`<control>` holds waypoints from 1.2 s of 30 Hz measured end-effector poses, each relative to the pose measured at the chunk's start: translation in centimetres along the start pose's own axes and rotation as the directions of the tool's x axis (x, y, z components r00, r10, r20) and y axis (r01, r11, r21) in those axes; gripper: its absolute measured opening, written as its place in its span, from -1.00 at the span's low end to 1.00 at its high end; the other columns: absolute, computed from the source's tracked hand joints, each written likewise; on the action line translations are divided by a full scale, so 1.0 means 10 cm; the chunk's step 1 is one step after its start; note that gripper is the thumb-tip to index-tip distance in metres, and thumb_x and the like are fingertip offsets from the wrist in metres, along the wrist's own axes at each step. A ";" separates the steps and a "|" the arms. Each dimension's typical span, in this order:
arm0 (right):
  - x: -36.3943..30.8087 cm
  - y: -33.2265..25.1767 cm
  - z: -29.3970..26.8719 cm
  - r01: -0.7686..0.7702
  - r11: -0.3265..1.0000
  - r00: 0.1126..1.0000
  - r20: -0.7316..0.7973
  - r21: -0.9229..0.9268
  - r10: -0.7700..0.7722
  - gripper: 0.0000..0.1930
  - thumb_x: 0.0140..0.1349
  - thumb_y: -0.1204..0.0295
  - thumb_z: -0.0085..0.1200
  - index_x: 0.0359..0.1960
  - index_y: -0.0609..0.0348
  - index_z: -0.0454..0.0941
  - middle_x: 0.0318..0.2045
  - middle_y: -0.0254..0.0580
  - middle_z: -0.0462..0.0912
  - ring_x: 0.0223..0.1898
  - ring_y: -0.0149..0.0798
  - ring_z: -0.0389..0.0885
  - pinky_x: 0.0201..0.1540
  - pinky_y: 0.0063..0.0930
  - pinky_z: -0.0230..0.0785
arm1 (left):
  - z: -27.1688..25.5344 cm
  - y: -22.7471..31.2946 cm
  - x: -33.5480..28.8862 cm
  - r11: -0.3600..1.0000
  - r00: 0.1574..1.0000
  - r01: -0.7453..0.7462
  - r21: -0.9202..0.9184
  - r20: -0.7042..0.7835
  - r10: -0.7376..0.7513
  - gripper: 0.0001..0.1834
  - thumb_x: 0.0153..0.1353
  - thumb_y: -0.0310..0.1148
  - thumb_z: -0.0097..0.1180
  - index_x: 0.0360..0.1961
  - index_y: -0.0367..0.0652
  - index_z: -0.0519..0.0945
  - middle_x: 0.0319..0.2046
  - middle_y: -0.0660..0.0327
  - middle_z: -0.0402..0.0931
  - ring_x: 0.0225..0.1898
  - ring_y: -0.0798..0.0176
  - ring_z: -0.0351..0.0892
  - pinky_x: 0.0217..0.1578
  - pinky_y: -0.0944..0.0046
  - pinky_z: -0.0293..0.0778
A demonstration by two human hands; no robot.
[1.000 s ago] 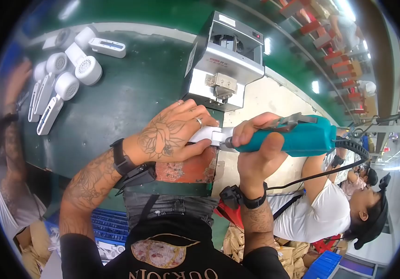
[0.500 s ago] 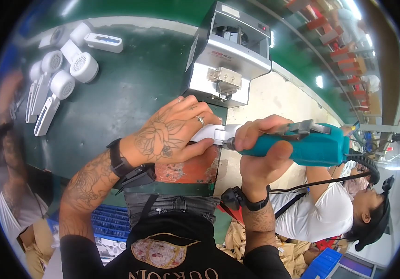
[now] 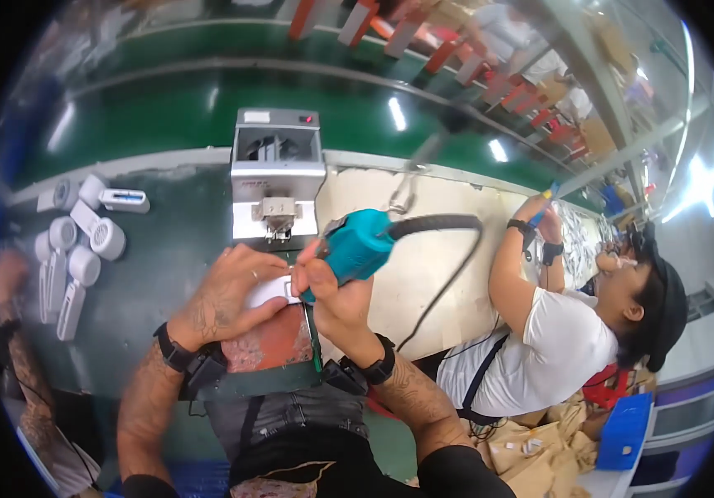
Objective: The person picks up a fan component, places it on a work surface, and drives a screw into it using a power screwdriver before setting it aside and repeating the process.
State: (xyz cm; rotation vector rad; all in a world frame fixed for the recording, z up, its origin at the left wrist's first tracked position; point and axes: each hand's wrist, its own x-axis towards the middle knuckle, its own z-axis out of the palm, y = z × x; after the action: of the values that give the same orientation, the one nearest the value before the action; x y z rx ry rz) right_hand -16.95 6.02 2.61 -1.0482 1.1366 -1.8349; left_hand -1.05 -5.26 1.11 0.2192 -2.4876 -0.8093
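My left hand (image 3: 226, 292) presses down around a white plastic piece (image 3: 272, 290) lying at the bench edge, its fingers and thumb on either side. In my right hand (image 3: 342, 309) is a teal electric screwdriver (image 3: 364, 242), gripped near its front end. The tool is tilted, its front end toward the white piece. Its tip is hidden by my fingers, so I cannot tell whether it touches. A black cord (image 3: 436, 222) runs from the tool's back end. Beneath the white piece lies a worn orange-red patch (image 3: 270, 344).
A grey and silver bench machine (image 3: 278, 178) stands just beyond my hands. Several white handheld fans (image 3: 108, 239) lie at the left of the green bench (image 3: 170, 203). On the right a co-worker in a white shirt (image 3: 531, 344) works beside a pale tabletop (image 3: 365, 183). A blue bin (image 3: 625, 432) stands behind.
My view has shifted, showing more of the right side. The screwdriver has swung from nearly level to slanting, its back end up and away. My left hand still holds the white piece.
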 end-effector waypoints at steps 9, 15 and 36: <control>-0.62 -0.66 -0.17 0.340 0.940 0.912 -0.256 0.039 -0.320 -0.39 0.33 -0.16 0.08 -0.08 0.24 0.36 -0.52 -0.24 0.47 -0.50 -0.26 0.49 -0.37 -0.34 0.42 | -0.38 0.53 -0.50 0.991 0.984 0.117 0.063 -0.146 -0.106 -0.64 0.11 -0.53 0.30 -0.02 -0.19 0.59 -0.24 0.09 0.61 -0.20 -0.04 0.59 -0.14 0.10 0.48; -0.78 -0.41 -0.43 0.092 0.979 0.971 -0.203 -0.181 -0.128 -0.41 0.30 0.19 0.28 0.16 0.38 0.35 -0.34 -0.16 0.60 -0.29 -0.28 0.58 -0.18 -0.44 0.42 | -0.73 -0.06 -1.38 0.756 0.794 0.559 0.342 -0.482 -0.369 -0.56 0.27 -0.63 0.07 0.19 -0.25 0.48 0.11 -0.04 0.46 0.14 -0.13 0.45 0.19 0.03 0.33; -0.72 -1.47 -0.51 0.507 0.816 0.862 0.155 -0.278 -0.483 -0.76 0.43 0.39 -0.06 -0.22 0.36 0.54 -0.47 0.05 0.66 -0.53 -0.09 0.65 -0.54 -0.38 0.51 | -0.21 -0.83 -0.10 0.767 0.695 0.306 -0.564 -0.418 -0.585 -0.85 0.39 -0.36 0.13 -0.28 -0.23 0.53 -0.30 0.27 0.58 -0.25 0.46 0.49 -0.16 0.42 0.42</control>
State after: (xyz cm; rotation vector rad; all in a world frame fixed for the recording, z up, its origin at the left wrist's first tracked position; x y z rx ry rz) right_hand -20.92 19.09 12.93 -1.7210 1.2083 -2.0175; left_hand 0.87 -12.71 -2.76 0.8202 -1.6100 -1.2834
